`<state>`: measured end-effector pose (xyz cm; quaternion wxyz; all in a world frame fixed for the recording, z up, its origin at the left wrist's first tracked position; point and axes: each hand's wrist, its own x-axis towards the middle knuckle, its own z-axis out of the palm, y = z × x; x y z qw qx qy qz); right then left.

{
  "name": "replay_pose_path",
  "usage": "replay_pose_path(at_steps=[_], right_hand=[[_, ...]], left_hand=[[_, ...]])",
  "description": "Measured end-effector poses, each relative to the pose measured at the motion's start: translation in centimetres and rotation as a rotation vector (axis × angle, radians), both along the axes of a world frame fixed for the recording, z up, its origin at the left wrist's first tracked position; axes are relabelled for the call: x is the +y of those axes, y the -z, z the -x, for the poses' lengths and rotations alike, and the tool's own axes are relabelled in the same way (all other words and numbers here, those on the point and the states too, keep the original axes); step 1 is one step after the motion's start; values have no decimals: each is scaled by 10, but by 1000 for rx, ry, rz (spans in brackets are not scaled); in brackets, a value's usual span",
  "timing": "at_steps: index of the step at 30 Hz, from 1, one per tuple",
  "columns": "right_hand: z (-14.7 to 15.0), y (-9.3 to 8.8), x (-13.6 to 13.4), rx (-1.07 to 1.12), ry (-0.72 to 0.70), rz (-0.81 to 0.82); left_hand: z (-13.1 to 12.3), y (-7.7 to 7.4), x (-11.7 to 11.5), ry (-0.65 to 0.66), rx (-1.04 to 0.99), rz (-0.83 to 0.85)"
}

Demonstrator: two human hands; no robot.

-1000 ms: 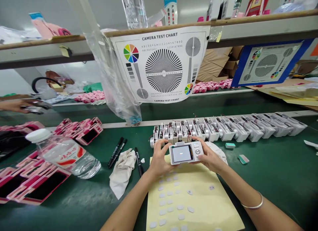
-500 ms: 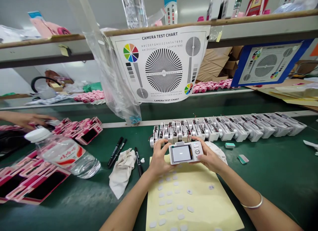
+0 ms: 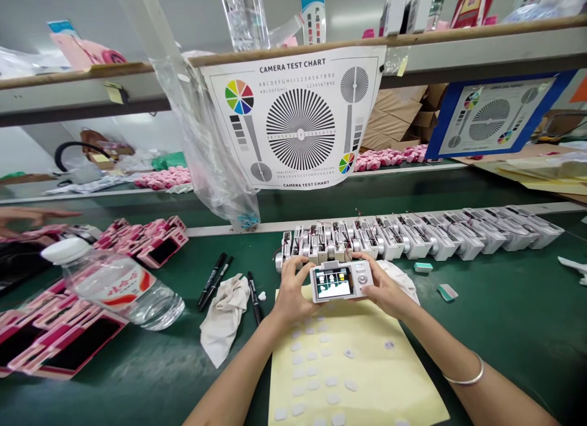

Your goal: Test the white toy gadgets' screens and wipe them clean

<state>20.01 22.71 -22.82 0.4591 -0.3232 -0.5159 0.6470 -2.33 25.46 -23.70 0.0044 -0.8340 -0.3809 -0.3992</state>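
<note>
A small white camera (image 3: 342, 281) is held level above the table, its lit screen showing a menu of icons. My left hand (image 3: 290, 293) grips its left end, fingers curled over the top. My right hand (image 3: 384, 288) grips the right end beside the round button pad. Under both hands lies a yellow sheet (image 3: 367, 377) dotted with several small white stickers. Behind the camera runs a row of white camera bodies (image 3: 422, 236) with open backs. A camera test chart (image 3: 300, 123) hangs from the shelf straight ahead.
A water bottle (image 3: 114, 285) lies at the left among pink camera shells (image 3: 147, 239). Black markers (image 3: 215, 279) and a white cloth (image 3: 222, 319) lie left of the sheet. Another person's hand (image 3: 27, 218) reaches in at far left. A clear plastic bag (image 3: 206, 145) hangs down.
The camera's screen has switched from a plain pale view to a menu of icons. The other person's hand at the far left has shifted slightly upward. My hands have kept their hold.
</note>
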Motion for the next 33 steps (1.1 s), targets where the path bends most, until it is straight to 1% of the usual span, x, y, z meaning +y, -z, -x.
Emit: replay_pose_path(at_steps=[3, 7, 9, 15, 19, 27, 33], right_hand=[[0, 0, 0, 26, -4, 19], [-1, -2, 0, 121, -53, 48], [-1, -4, -1, 148, -66, 56], [1, -1, -2, 45, 48, 49], [2, 2, 0, 21, 89, 13], [2, 3, 0, 32, 82, -46], [2, 4, 1, 25, 72, -50]], left_hand=[[0, -1, -1, 11, -1, 21], [0, -4, -2, 40, -24, 68], [-1, -5, -2, 49, -34, 65], [-2, -1, -3, 29, -1, -42], [-4, 1, -4, 16, -1, -117], [-3, -2, -4, -7, 5, -149], [-3, -1, -4, -23, 21, -140]])
